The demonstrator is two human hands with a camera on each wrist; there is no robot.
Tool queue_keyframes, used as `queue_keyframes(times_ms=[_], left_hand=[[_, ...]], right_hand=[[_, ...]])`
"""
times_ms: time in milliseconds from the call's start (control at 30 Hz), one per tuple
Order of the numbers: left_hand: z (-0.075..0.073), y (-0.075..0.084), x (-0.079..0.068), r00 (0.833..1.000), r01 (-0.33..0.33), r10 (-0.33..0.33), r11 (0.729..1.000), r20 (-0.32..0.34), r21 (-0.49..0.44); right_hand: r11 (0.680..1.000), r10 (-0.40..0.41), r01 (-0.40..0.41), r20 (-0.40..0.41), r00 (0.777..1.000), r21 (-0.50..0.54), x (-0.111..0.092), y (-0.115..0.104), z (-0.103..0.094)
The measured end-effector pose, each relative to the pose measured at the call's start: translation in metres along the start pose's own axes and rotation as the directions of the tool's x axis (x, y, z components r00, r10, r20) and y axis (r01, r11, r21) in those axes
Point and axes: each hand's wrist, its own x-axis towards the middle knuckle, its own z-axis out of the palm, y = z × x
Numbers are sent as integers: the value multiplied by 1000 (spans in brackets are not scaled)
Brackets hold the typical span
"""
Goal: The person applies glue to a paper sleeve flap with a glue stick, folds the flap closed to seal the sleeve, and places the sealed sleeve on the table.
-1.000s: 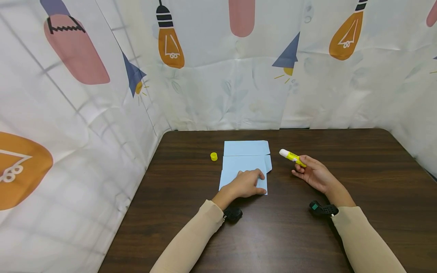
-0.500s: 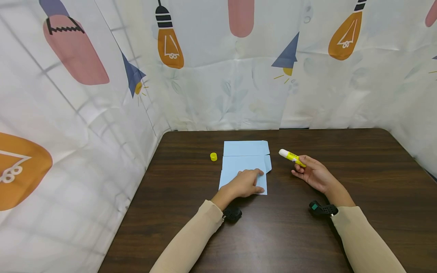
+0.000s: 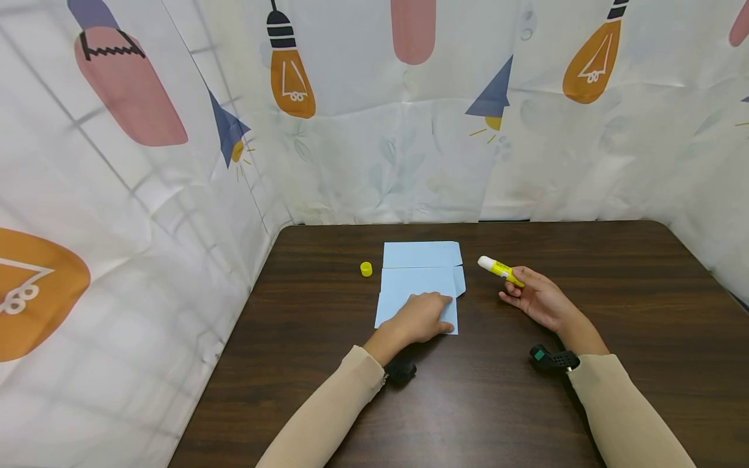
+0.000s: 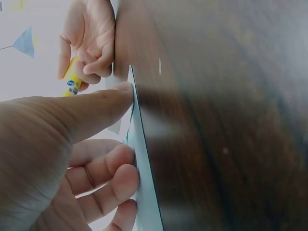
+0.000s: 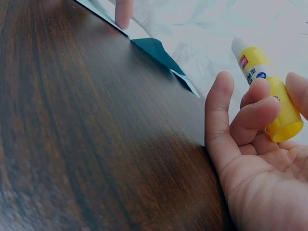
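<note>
A light blue folded paper (image 3: pixel 418 279) with a side flap lies on the table, creased across its upper part. My left hand (image 3: pixel 418 316) rests on its lower part; in the left wrist view the thumb (image 4: pixel 103 108) and fingertips touch the sheet near its edge. To the right of the paper, my right hand (image 3: pixel 541 299) holds an uncapped glue stick (image 3: pixel 500 269) between thumb and fingers, white tip pointing left and away from me. The right wrist view shows the glue stick's yellow barrel (image 5: pixel 284 113) up close. Its yellow cap (image 3: pixel 366 268) stands left of the paper.
The dark wooden table (image 3: pixel 497 403) ends at a printed cloth curtain (image 3: pixel 374 162) along the back and left. Black straps with small devices, such as the right wristband (image 3: pixel 554 359), sit on both wrists.
My left hand shifts very slightly on the paper. The right hand and glue stick stay practically still, as do the paper and the cap.
</note>
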Motion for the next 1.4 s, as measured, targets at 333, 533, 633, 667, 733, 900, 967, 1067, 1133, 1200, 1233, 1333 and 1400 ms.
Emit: queue_keyframes(times_ms=[333, 533, 633, 667, 733, 900, 967, 1067, 1133, 1200, 1233, 1333, 1400], left_hand=[[-3, 9, -7, 1000, -18, 20, 994, -22, 108], [-1, 1, -6, 997, 37, -28, 991, -70, 127], [-1, -8, -5, 992, 78, -65, 990, -108, 118], [-2, -12, -5, 990, 89, -76, 990, -115, 113], [-3, -18, -4, 987, 103, -89, 989, -131, 107], [-6, -32, -3, 986, 120, -110, 990, -122, 79], [-7, -35, -3, 987, 126, -119, 990, -104, 67], [-9, -38, -4, 989, 132, -127, 990, -82, 54], [-9, -38, -4, 989, 136, -132, 990, -73, 48], [-9, -39, -4, 989, 136, -133, 990, -70, 44], [-9, -39, -4, 989, 137, -134, 990, -70, 45], [-9, -41, -4, 988, 136, -132, 989, -77, 54], [-9, -42, -3, 988, 135, -129, 989, -85, 61]], right_hand=[[1000, 3, -3, 12, 1000, 7, 0, 0, 0], [1000, 1, -1, 0, 1000, 2, 1, 0, 1], [1000, 2, -2, -11, 1000, -10, 2, 0, 2], [1000, 4, -4, -13, 1000, -11, 2, 0, 3], [1000, 4, -5, -15, 1000, -17, 2, 0, 4], [999, 6, -6, -9, 1000, -41, 4, -1, 6], [998, 10, -11, -18, 1000, -60, 5, -1, 7], [994, 16, -22, -52, 999, -106, 6, -2, 10], [988, 21, -35, -94, 995, -151, 7, -2, 14], [978, 26, -55, -146, 989, -199, 8, -2, 17], [972, 29, -68, -171, 985, -226, 10, -2, 20], [950, 32, -108, -255, 966, -291, 15, -1, 26], [935, 28, -131, -299, 954, -329, 20, 1, 30]])
